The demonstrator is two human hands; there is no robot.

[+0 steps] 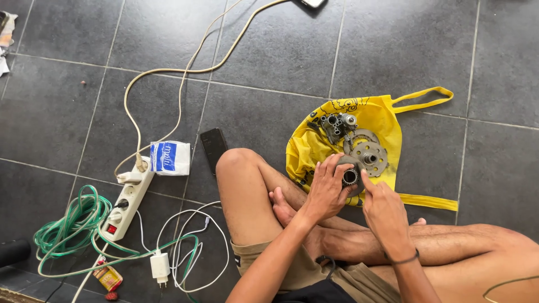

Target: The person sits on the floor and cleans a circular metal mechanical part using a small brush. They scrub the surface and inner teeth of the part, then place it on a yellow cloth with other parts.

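A small round metal part [350, 177] with a dark bore is gripped between both hands, just above the crossed legs. It is cupped by the left hand [327, 189] from its left side, with the fingers curled over its top edge and the wrist bent inward. The right hand [382, 209] is pressed against the part's right side, thumb laid along the rim, a dark band worn at the wrist. Just beyond the fingertips a perforated metal disc [369, 156] is seen lying on a yellow bag [382, 115] spread on the tiled floor [67, 101], with a grey cast metal piece [335, 125] farther out. Well off to the left of the left hand, a white power strip [128, 205] and a coiled green hose [76, 227] are laid.
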